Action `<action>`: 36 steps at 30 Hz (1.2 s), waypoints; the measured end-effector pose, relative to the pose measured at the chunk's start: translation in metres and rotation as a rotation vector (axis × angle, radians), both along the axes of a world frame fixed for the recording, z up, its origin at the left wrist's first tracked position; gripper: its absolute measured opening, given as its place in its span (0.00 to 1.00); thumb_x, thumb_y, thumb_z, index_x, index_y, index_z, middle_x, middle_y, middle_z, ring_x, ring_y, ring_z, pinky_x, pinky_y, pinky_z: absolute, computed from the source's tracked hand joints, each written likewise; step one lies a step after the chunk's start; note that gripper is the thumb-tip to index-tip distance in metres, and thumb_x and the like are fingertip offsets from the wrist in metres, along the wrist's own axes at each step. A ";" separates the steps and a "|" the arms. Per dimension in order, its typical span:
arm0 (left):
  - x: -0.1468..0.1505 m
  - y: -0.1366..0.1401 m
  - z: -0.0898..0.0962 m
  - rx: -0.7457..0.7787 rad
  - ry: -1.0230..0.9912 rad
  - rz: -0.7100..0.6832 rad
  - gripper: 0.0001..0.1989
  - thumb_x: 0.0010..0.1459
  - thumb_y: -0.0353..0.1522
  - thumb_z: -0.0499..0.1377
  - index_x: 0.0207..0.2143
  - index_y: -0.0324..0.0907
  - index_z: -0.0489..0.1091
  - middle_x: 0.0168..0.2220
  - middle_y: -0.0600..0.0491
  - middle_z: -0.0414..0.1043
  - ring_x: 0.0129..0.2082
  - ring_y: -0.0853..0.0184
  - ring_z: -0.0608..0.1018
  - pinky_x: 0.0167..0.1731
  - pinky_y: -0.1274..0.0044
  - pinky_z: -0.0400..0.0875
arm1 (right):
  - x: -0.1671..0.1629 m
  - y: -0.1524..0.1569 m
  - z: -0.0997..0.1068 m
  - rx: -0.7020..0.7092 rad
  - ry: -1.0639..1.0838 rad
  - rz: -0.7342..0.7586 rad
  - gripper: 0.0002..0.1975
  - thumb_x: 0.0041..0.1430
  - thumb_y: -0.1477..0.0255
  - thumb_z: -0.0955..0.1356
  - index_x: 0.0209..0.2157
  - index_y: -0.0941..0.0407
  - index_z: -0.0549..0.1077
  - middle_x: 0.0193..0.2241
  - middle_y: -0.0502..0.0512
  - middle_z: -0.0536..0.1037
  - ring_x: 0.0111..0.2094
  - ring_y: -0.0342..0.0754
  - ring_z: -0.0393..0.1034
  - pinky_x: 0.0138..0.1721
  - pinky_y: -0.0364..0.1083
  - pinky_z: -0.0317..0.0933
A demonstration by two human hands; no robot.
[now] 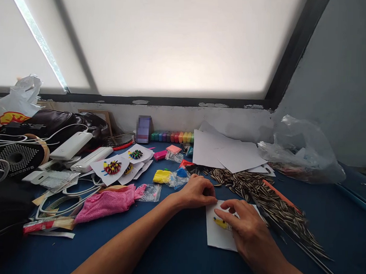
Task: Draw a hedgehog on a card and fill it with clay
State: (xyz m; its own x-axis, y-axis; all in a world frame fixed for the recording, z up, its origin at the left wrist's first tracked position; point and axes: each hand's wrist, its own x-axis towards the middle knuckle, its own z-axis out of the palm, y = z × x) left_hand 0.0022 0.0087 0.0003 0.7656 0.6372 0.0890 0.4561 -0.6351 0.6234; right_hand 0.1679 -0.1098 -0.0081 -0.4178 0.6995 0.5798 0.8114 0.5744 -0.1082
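A small yellow figure with blue bits at one end, apparently of modelling clay, is lying on a white card, its remainder disappearing beneath the right hand. Clock directions are taking the card as the dial's centre, with twelve o'clock pointing away from the person. The right hand is reaching in from four o'clock, its thumb and forefinger arching over the figure with their tips parted and nothing visibly held between them; its other fingers are hiding from view. The left hand is curling its fingers just beside the card's edge at eleven o'clock; whether it is pinching anything, one cannot tell. The figure is probably weighing very little and is looking soft and slightly tacky, hence easily dented; it is likely calling for a light touch at its sides. The card is seeming light, thin and flexible, and its bare corner at seven o'clock is offering the safer hold. Striped seeds, presumably dry, stiff and slippery, are spreading from twelve to three o'clock; a yellow lump is resting toward ten, with bristly figures on cards lying farther out.
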 end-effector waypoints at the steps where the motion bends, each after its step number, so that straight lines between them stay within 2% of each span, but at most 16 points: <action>1: 0.000 0.000 0.000 0.000 0.000 0.001 0.04 0.53 0.31 0.63 0.27 0.39 0.75 0.27 0.58 0.74 0.32 0.70 0.73 0.46 0.73 0.56 | 0.000 0.000 0.001 -0.003 -0.006 0.003 0.22 0.54 0.88 0.59 0.41 0.55 0.76 0.37 0.60 0.74 0.36 0.49 0.68 0.34 0.48 0.66; 5: 0.000 0.000 0.001 0.006 0.008 0.010 0.03 0.53 0.30 0.62 0.27 0.40 0.74 0.27 0.58 0.74 0.32 0.70 0.73 0.47 0.73 0.56 | -0.003 -0.002 0.001 -0.049 -0.020 0.013 0.21 0.52 0.88 0.59 0.36 0.54 0.77 0.38 0.60 0.75 0.36 0.50 0.68 0.35 0.48 0.66; 14: 0.000 -0.001 0.002 0.015 0.033 0.010 0.05 0.53 0.32 0.62 0.27 0.39 0.74 0.27 0.57 0.74 0.31 0.70 0.72 0.46 0.74 0.57 | -0.009 -0.006 0.000 -0.151 -0.016 0.008 0.22 0.54 0.88 0.58 0.36 0.55 0.78 0.39 0.60 0.74 0.39 0.51 0.68 0.37 0.50 0.66; 21: 0.000 -0.001 0.002 0.005 0.027 0.008 0.04 0.54 0.31 0.62 0.28 0.39 0.74 0.28 0.57 0.74 0.32 0.69 0.73 0.47 0.73 0.56 | -0.004 -0.003 0.003 -0.041 -0.001 -0.010 0.22 0.54 0.88 0.59 0.43 0.57 0.75 0.40 0.61 0.74 0.39 0.51 0.68 0.38 0.51 0.67; 30: -0.001 -0.001 0.001 0.005 0.032 0.006 0.04 0.54 0.31 0.62 0.28 0.39 0.74 0.30 0.57 0.75 0.33 0.69 0.73 0.48 0.72 0.56 | -0.007 -0.005 0.001 -0.116 -0.017 0.010 0.21 0.50 0.89 0.59 0.35 0.55 0.77 0.40 0.60 0.74 0.38 0.51 0.68 0.37 0.50 0.67; 36: -0.004 0.002 0.004 -0.011 0.045 -0.028 0.05 0.55 0.33 0.62 0.29 0.40 0.74 0.30 0.56 0.75 0.35 0.68 0.73 0.47 0.72 0.57 | 0.008 0.001 0.009 -0.045 0.000 -0.052 0.22 0.54 0.86 0.59 0.44 0.56 0.76 0.39 0.61 0.75 0.39 0.52 0.70 0.39 0.52 0.69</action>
State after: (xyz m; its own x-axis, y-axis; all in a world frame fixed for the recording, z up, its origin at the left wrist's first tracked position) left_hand -0.0014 0.0104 0.0043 0.7862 0.6162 0.0476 0.4659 -0.6415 0.6095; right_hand 0.1760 -0.1087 0.0006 -0.3807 0.7454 0.5472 0.8399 0.5263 -0.1326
